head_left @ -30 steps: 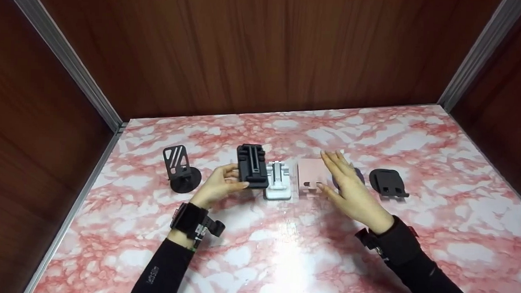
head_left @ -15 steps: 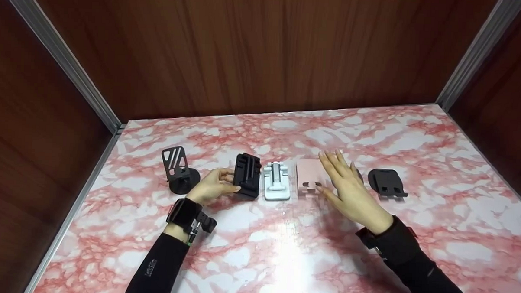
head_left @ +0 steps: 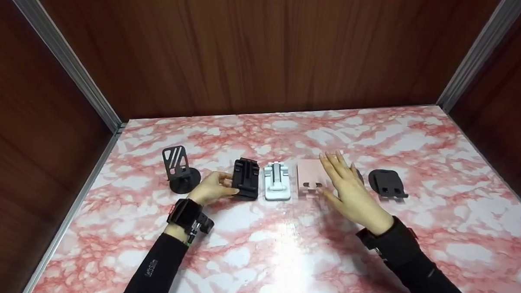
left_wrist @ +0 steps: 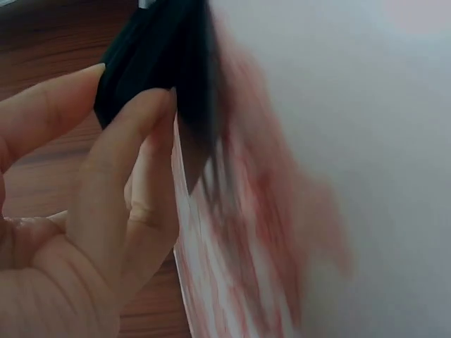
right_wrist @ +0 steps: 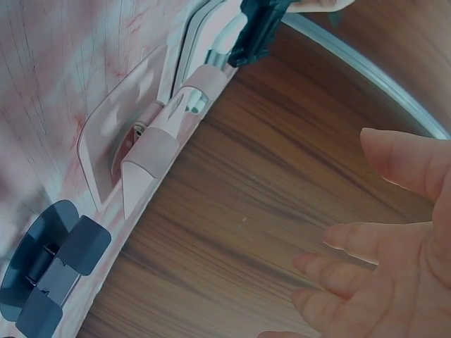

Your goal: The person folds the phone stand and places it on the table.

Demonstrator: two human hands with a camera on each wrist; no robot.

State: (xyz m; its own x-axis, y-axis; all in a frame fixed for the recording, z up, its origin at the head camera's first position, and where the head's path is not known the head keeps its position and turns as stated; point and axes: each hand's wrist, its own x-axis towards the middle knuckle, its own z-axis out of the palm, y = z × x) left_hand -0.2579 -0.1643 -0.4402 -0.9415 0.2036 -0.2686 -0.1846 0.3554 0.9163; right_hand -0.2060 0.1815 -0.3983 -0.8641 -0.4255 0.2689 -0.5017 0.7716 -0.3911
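Observation:
In the head view my left hand (head_left: 211,188) pinches the left edge of a black folding phone stand (head_left: 245,180), low at the table beside a white phone stand (head_left: 277,182). The left wrist view has thumb and fingertips on the black stand's side (left_wrist: 151,63). My right hand (head_left: 350,193), its fingers straight, holds nothing. It overlaps the right side of a pink phone stand (head_left: 309,172) in the head view and mostly hides a dark round-based stand (head_left: 360,176). In the right wrist view that dark stand (right_wrist: 77,246) and the pink one (right_wrist: 151,151) stand apart from the fingers.
A black stand with a slotted plate and round base (head_left: 181,178) stands at the left of the row. Another black phone stand (head_left: 388,183) is at its right end. The red-and-white marbled table (head_left: 248,259) is enclosed by brown wood-grain panels (head_left: 264,51).
My left hand has lowered the black folding stand toward the table and shifted it slightly left, off its overlap with the white stand. The right hand has barely moved.

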